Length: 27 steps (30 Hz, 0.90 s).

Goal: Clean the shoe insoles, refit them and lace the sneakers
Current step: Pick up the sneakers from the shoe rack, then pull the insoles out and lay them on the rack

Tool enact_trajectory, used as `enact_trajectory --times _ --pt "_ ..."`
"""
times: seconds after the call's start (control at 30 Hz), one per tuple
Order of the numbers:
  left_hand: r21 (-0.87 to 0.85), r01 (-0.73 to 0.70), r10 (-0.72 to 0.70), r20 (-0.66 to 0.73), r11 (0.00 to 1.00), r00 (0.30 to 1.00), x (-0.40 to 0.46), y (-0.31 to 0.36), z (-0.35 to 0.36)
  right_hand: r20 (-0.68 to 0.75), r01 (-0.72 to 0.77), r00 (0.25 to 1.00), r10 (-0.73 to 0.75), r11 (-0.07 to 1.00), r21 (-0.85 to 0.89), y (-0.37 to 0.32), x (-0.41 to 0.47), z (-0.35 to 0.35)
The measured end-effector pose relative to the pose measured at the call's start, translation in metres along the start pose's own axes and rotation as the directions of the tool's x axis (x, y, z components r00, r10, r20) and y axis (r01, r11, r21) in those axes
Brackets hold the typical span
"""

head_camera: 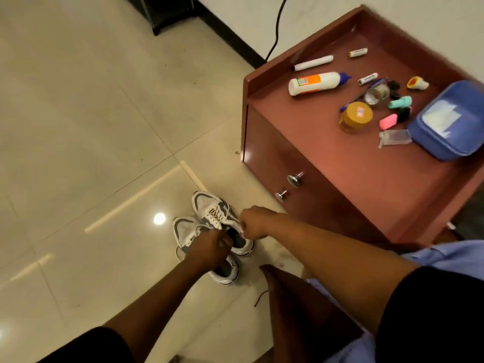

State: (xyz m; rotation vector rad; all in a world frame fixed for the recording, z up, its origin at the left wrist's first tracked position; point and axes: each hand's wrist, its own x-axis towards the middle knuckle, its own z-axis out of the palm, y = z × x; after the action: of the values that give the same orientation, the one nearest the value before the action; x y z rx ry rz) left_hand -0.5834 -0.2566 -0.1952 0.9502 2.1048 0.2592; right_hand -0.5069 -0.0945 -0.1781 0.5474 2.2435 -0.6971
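Both arms reached down and forward to the pair of sneakers (213, 234) standing side by side on the tiled floor (78, 127). The left hand (209, 251) was curled over the near-left sneaker, fingers closed on its laces or tongue; which could not be told. The right hand (252, 222) was fisted over the far-right sneaker, apparently pinching a white lace (230, 218). To the right stood a reddish wooden table (366, 166) carrying a glue bottle (318, 83), a yellow-lidded jar (356, 117) and a blue pouch (450, 121). A wooden corner rose near the right forearm.
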Motion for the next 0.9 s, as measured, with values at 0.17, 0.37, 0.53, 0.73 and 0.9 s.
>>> enact_trajectory --times 0.17,0.37,0.53,0.73,0.9 --pt "0.123 -0.191 0.196 -0.030 0.974 0.980 -0.008 0.067 -0.052 -0.158 0.038 0.987 -0.036 0.999 0.011 0.012 -0.069 -0.056" --pt "0.348 -0.426 0.477 -0.072 0.835 0.876 -0.033 0.153 -0.081 -0.362 0.035 0.932 -0.021 0.999 0.031 0.034 -0.176 -0.086" --pt "0.461 -0.631 0.714 -0.006 0.624 0.701 -0.076 0.264 -0.087 -0.578 -0.089 0.798 0.169 0.982 0.164 0.080 -0.305 -0.088" --pt "0.391 -0.814 0.847 0.139 0.430 0.514 -0.117 0.367 -0.067 -0.684 -0.261 0.583 0.439 0.898 0.354 0.123 -0.418 -0.052" --pt "0.403 -0.842 0.856 0.219 0.358 0.469 -0.132 0.427 -0.023 -0.604 -0.394 0.487 0.631 0.775 0.494 0.166 -0.458 -0.004"
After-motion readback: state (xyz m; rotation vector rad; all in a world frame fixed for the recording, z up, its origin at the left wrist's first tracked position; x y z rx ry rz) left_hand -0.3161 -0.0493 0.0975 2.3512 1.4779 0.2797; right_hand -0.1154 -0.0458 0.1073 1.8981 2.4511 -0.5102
